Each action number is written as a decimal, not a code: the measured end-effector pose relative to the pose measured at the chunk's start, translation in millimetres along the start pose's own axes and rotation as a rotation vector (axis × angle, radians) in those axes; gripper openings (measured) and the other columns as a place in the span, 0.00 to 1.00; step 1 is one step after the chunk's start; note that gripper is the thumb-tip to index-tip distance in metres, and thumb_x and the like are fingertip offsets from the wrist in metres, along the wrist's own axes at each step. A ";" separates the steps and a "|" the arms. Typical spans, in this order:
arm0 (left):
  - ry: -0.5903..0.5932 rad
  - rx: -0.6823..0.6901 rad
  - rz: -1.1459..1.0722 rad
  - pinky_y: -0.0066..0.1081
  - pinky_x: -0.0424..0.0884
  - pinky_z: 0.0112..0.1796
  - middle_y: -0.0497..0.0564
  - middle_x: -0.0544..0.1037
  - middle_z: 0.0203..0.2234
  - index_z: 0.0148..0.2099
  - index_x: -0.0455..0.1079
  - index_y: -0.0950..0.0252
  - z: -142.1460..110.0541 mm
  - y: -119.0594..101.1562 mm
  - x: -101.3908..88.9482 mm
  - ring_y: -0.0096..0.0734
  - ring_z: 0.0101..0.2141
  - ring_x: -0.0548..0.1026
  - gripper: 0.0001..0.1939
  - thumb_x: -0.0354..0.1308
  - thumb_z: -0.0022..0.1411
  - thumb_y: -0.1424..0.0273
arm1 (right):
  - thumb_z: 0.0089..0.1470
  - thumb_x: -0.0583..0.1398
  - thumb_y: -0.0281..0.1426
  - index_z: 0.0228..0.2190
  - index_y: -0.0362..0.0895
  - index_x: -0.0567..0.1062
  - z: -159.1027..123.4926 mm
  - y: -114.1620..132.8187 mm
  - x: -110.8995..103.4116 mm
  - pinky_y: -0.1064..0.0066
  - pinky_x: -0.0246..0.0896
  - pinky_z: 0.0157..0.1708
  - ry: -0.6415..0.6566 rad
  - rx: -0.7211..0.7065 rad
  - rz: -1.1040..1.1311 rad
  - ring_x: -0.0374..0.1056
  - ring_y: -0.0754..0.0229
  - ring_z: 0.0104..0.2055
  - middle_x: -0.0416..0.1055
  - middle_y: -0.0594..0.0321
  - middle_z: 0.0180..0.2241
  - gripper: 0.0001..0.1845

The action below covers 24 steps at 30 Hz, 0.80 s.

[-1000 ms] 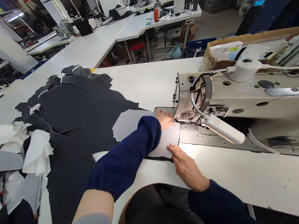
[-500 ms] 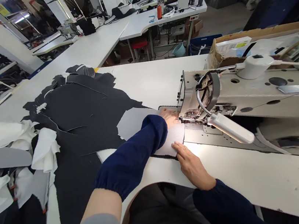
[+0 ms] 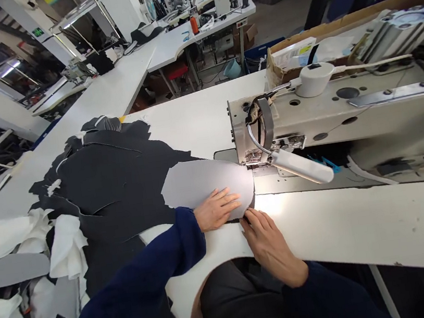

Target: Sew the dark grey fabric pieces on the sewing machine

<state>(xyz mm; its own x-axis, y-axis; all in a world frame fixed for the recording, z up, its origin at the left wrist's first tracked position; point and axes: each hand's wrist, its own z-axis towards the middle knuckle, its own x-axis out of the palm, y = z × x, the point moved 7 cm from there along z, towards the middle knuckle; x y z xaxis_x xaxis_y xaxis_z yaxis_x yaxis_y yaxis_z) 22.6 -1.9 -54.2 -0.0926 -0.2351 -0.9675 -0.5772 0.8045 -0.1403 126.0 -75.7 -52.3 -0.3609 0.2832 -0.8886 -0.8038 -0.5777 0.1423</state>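
A light grey fabric piece [image 3: 195, 180] lies on the white table, its right end by the needle area of the sewing machine [image 3: 319, 112]. Dark fabric shows under its lower right edge. My left hand [image 3: 217, 209] rests flat on the grey piece, fingers stretched out. At the lower right edge, my right hand [image 3: 273, 245] has its fingers bent and pressed together on the layers, thumb tip partly hidden. A white lamp [image 3: 302, 167] lights the spot. The presser foot and needle are too small to make out.
A heap of dark fabric pieces [image 3: 111, 173] covers the table on the left, with white and grey scraps [image 3: 66, 242] nearer me. Behind the machine stands a cardboard box [image 3: 276, 66] with items inside. Farther back are more work tables [image 3: 165, 52] and a seated person at far left.
My left hand has drawn back from the needle area to the lower edge of the grey piece. My right fingers have closed in on its edge. The view has shifted.
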 end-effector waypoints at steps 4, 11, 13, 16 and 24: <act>0.036 0.034 0.049 0.52 0.55 0.56 0.51 0.53 0.64 0.65 0.53 0.61 6.4 -7.5 -0.3 0.53 0.63 0.47 0.27 0.46 0.64 0.65 | 0.60 0.47 0.21 0.47 0.29 0.70 -6.5 3.6 7.3 0.54 0.55 0.55 -0.037 -0.084 -0.076 0.57 0.47 0.57 0.66 0.42 0.49 0.18; 0.014 -0.062 0.115 0.52 0.57 0.56 0.48 0.53 0.64 0.65 0.53 0.60 20.4 -5.4 1.5 0.50 0.62 0.50 0.30 0.41 0.61 0.79 | 0.61 0.50 0.25 0.47 0.28 0.70 1.3 -9.0 12.2 0.52 0.56 0.55 -0.019 -0.054 -0.091 0.60 0.45 0.55 0.69 0.41 0.45 0.17; 0.017 -0.086 0.126 0.53 0.57 0.55 0.49 0.53 0.64 0.64 0.54 0.60 26.5 -1.4 2.5 0.51 0.62 0.50 0.30 0.41 0.60 0.81 | 0.61 0.51 0.26 0.46 0.27 0.71 4.6 -5.8 14.3 0.52 0.56 0.55 -0.005 -0.069 -0.071 0.61 0.45 0.54 0.68 0.39 0.47 0.17; 0.036 -0.102 0.143 0.55 0.57 0.55 0.50 0.52 0.64 0.65 0.53 0.60 33.9 3.4 4.5 0.54 0.63 0.49 0.31 0.42 0.60 0.81 | 0.61 0.51 0.26 0.47 0.27 0.70 7.0 -0.3 17.3 0.52 0.55 0.56 -0.002 -0.091 -0.068 0.60 0.45 0.55 0.64 0.37 0.51 0.18; 0.018 -0.168 0.177 0.57 0.58 0.54 0.53 0.50 0.65 0.65 0.53 0.59 46.7 8.9 2.1 0.52 0.63 0.49 0.32 0.42 0.59 0.82 | 0.62 0.49 0.26 0.48 0.26 0.70 18.0 -14.4 23.5 0.52 0.54 0.56 0.007 -0.073 -0.084 0.60 0.45 0.55 0.65 0.37 0.50 0.19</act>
<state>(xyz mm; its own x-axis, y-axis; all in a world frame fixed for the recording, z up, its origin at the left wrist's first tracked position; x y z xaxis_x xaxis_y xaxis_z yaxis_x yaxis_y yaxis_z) 55.2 30.3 -67.2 -0.2175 -0.1092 -0.9699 -0.6777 0.7320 0.0696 120.6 -46.9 -67.4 -0.2901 0.3281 -0.8990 -0.7945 -0.6062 0.0352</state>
